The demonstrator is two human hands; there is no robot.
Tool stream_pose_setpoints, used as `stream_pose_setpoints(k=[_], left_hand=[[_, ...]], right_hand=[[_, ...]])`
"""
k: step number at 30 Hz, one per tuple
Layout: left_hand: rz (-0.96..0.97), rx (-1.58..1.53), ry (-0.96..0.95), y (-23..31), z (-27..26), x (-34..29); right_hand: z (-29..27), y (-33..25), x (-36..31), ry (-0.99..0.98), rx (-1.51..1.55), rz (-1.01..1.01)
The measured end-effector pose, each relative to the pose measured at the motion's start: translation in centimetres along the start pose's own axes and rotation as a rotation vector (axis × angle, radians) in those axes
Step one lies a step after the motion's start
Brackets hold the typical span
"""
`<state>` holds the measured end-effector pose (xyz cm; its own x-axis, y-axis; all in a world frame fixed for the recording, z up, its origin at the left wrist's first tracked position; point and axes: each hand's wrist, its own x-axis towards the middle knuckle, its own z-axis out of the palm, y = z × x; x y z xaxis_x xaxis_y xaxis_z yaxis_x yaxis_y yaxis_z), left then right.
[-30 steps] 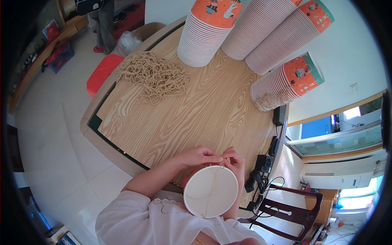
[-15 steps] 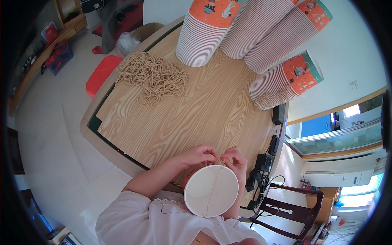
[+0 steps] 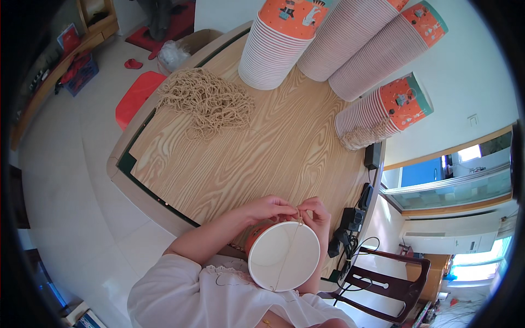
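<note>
A white-lined paper bucket (image 3: pixel 273 257) with an orange outside leans against my body at the table's near edge, its mouth tilted up. A thin tan cord (image 3: pixel 288 259) runs across its mouth from the near rim to the far rim. At the far rim my left hand (image 3: pixel 271 208) pinches the cord's end. My right hand (image 3: pixel 317 213) is closed on the cord there too, its fingertips meeting the left ones. The knot or loop between the fingers is too small to make out.
A heap of tan cord (image 3: pixel 205 101) lies at the table's far left. Tall stacks of paper buckets (image 3: pixel 276 54) stand at the back; a shorter stack (image 3: pixel 372 112) at the right has cords hanging on it. Black adapters and cables (image 3: pixel 350 224) line the right edge, beside a dark chair (image 3: pixel 383 279).
My left fingers have shifted right and now touch the right fingertips at the rim. The cord across the mouth looks straighter. A person in the background has moved.
</note>
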<state>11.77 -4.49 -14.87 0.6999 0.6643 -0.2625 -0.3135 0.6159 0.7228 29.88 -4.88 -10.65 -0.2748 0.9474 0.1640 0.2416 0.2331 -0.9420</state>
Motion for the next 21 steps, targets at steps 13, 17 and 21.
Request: stream_pose_setpoints(k=[13,17,21], left_hand=[[0.022,-0.104,0.031,-0.4,-0.2,0.3],[0.023,-0.053,0.051,-1.0,-0.5,0.6],[0.033,-0.040,0.038,-1.2,-0.7,0.4]], right_hand=[[-0.1,-0.3,-0.4,0.007,0.029,-0.034],[-0.1,-0.4,-0.8,-0.048,0.112,0.016],[-0.3,-0.5,-0.9,-0.093,0.150,0.044]])
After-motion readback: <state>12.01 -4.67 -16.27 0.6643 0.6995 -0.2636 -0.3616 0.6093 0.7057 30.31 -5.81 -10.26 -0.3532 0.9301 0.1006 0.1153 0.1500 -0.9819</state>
